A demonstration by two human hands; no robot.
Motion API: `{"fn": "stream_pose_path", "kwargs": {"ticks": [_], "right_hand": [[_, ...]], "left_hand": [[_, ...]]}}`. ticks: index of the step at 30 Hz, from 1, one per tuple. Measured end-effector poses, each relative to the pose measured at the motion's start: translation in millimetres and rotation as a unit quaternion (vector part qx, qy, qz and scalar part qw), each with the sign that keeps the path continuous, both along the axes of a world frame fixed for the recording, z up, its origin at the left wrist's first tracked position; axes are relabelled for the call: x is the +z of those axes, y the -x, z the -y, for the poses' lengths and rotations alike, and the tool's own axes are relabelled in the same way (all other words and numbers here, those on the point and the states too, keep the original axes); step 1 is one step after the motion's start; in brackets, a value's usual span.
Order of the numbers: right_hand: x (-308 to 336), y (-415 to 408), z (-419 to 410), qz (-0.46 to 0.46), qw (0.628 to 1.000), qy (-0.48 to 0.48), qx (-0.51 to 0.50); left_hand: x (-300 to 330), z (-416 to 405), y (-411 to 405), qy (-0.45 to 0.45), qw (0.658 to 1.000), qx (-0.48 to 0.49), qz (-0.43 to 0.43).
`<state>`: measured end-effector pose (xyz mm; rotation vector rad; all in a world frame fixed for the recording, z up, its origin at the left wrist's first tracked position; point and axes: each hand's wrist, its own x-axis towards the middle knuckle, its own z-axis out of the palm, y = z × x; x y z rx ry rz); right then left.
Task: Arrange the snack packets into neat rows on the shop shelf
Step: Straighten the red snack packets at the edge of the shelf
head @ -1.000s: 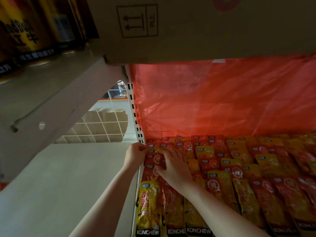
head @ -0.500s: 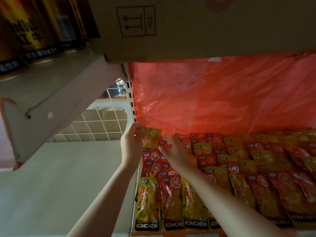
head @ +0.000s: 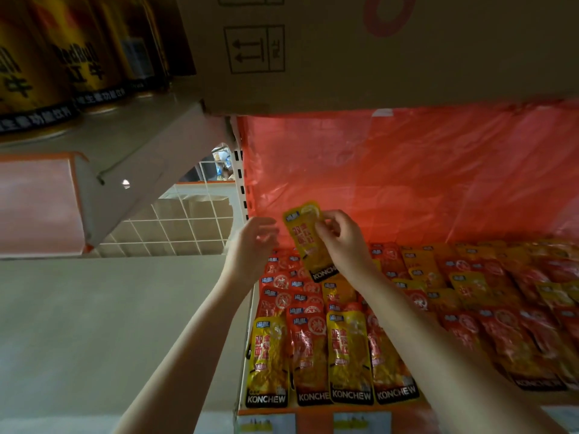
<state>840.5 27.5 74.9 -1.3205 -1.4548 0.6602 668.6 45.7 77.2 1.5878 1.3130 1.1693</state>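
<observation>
My right hand (head: pixel 343 242) has a yellow packet (head: pixel 308 238) pinched by its upper right edge, lifted clear above the back-left corner of the shelf (head: pixel 313 413), tilted with its printed foot hanging toward the rows. My left hand (head: pixel 255 245) is just beside it, grip open and empty, fingers loosely spread. Below, the snack packets (head: pixel 351 355) lie in overlapping rows, yellow mixed among red. The held one looks light and floppy, a thin glossy film pouch, probably slick, so a pinch at one corner lets it swing. I judge it handles better taken by both side seams, thumb on the face, so it lies flat when slid into a yellow row. Pressing too hard could crumple whatever sits inside.
</observation>
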Motion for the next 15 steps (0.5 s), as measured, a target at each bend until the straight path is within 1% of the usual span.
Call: {"fn": "stream_pose_path", "kwargs": {"ticks": [2,3,7,12,15], "right_hand": [[-11.0,-6.6,2.1,0.058,0.997,0.011,-0.051],[-16.7,-9.5,3.5,0.085,0.994,0.021,-0.072],[-40.6,-14.4,9.5,0.156,0.979,0.055,-0.120],[-63.7,-14.6,10.3,0.183,0.971,0.058,-0.146],[-70.2,-11.7,10.8,0.250,0.949,0.080,-0.176]], "left_hand": [[-21.5,2.1,9.3,0.064,0.994,-0.002,-0.092],[-32.0,6.4,13.7,0.088,0.989,-0.007,-0.119],[-59.9,36.8,27.1,0.143,0.961,-0.018,-0.236],[-66.9,60.1,35.2,0.191,0.942,-0.049,-0.271],[-67.2,64.8,36.1,0.189,0.936,-0.047,-0.295]]}}
